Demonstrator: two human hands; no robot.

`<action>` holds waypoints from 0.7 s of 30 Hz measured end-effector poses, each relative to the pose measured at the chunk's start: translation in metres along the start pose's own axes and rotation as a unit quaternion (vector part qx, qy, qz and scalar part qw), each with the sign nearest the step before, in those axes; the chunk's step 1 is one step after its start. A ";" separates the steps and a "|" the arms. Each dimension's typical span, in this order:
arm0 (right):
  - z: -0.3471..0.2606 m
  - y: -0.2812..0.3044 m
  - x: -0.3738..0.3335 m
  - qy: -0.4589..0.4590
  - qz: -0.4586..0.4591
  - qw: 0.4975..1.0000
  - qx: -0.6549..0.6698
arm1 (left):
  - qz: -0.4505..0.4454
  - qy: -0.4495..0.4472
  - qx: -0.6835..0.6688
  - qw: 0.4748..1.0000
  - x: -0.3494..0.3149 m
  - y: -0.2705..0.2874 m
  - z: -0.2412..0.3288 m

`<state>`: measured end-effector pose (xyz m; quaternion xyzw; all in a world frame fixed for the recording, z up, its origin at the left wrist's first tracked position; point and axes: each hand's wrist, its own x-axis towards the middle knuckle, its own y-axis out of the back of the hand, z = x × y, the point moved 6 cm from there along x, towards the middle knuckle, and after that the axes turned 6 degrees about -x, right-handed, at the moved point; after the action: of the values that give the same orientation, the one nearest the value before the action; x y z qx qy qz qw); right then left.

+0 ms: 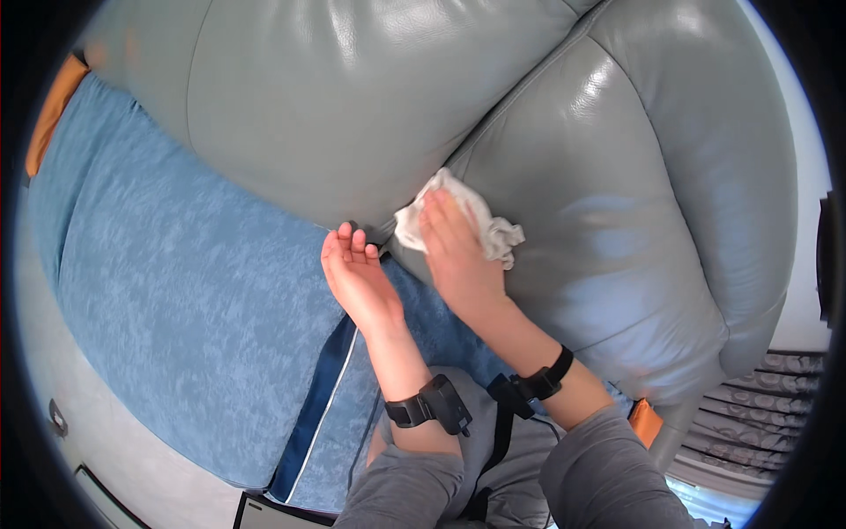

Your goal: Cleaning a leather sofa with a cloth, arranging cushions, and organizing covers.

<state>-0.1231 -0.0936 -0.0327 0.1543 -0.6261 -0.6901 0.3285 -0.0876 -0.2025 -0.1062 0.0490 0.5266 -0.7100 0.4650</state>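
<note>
My right hand (458, 251) presses a crumpled white cloth (502, 238) against the grey leather sofa cushion (573, 229), close to the seam where it meets the neighbouring back cushion (335, 106). The cloth bunches out past both sides of the fingers. To its left, my left hand (359, 278) is turned palm up over the edge of the blue seat cover (203, 282). Its fingers are loosely bent and apart, and nothing lies in them. A black strapped device (432, 406) sits on my left forearm and another black band (538, 383) on my right.
An orange edge (57, 115) shows at the far left of the seat and an orange piece (646, 421) by the right armrest. Patterned grey curtain fabric (758, 414) hangs at the lower right. A dark object (828, 256) stands by the right wall.
</note>
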 end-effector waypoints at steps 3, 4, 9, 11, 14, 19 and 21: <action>-0.027 -0.029 -0.033 0.030 -0.011 0.999 0.038 | 0.001 -0.004 -0.020 1.000 -0.007 0.001 0.006; -0.037 -0.035 -0.044 -0.011 -0.046 0.995 0.093 | 0.000 -0.006 -0.021 1.000 -0.007 0.001 0.011; -0.034 -0.059 -0.077 0.032 -0.049 0.993 0.104 | -0.046 -0.039 -0.074 0.995 -0.017 -0.009 0.039; -0.019 -0.053 -0.089 0.018 -0.071 0.988 0.135 | -0.049 -0.041 -0.074 0.995 -0.025 -0.010 0.039; -0.002 0.005 -0.091 0.157 -0.067 0.985 -0.038 | -0.080 -0.037 -0.036 0.995 -0.031 -0.019 0.038; 0.058 0.114 -0.082 0.048 -0.040 0.995 0.084 | -0.086 -0.028 -0.036 0.995 -0.033 -0.034 0.031; 0.065 0.148 -0.072 -0.023 -0.042 0.988 0.146 | -0.086 -0.026 -0.026 0.996 -0.036 -0.037 0.030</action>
<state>-0.0728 0.0026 0.1066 0.2106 -0.7205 -0.6078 0.2589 -0.0809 -0.2040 -0.0469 -0.0272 0.5347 -0.7344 0.4170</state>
